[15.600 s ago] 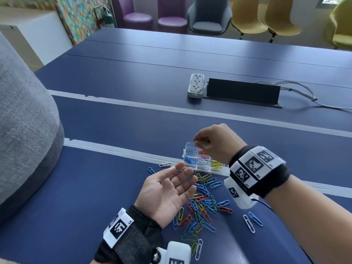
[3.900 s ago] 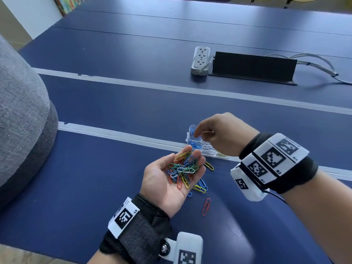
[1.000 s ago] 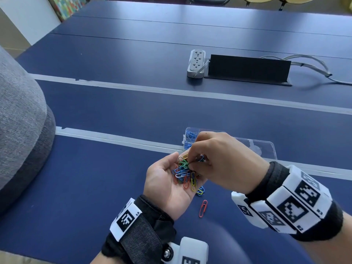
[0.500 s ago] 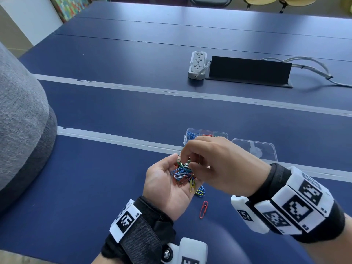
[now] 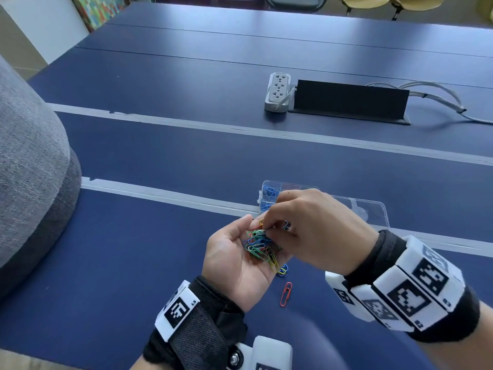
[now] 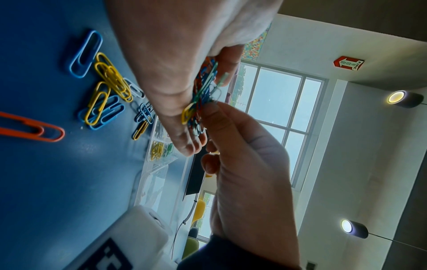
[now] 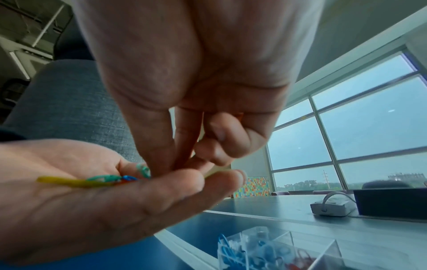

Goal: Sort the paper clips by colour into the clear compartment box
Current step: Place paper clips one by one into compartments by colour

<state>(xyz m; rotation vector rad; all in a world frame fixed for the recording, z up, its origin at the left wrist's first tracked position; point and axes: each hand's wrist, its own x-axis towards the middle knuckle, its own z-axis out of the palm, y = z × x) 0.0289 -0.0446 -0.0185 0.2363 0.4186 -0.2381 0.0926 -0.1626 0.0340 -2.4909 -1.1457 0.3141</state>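
My left hand (image 5: 234,252) lies palm up above the table and carries a pile of mixed coloured paper clips (image 5: 260,245). My right hand (image 5: 269,228) reaches down into that pile, thumb and forefinger pinching a clip whose colour I cannot tell. The right wrist view shows that pinch (image 7: 184,164) over the clips (image 7: 104,180). Just beyond the hands sits the clear compartment box (image 5: 264,182), with blue clips in its left cells and its lid (image 5: 370,209) lying open to the right. A red clip (image 5: 286,293) lies loose on the table.
A few yellow and blue clips (image 6: 104,91) lie on the blue table under my left hand. Farther back stand a white power strip (image 5: 277,92) and a black cable box (image 5: 349,102) with grey cables. A large grey cushion (image 5: 26,169) fills the left edge.
The clips once spread on the table now sit in my left palm. My right hand came back from the box to the palm and has stayed pinching in the pile over the last second.
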